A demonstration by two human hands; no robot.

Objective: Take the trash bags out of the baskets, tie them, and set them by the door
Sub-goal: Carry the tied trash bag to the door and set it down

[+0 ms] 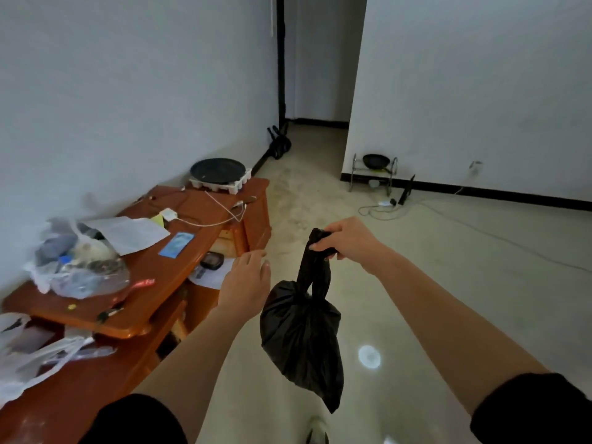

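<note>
Hands, left (248,277), right (347,241) with bag (301,341), above pale floor (448,299)

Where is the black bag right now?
In the head view the black bag hangs at centre from the right hand, above the floor, just right of the open left hand and the wooden cabinet.

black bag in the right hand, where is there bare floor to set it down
The widest bare floor lies between the wooden cabinet and the cables, ahead of the black bag in the right hand. The strip toward the passage is bare too, past the dark bundle. Crowded: the cabinet top, and the floor round the metal rack.
</note>
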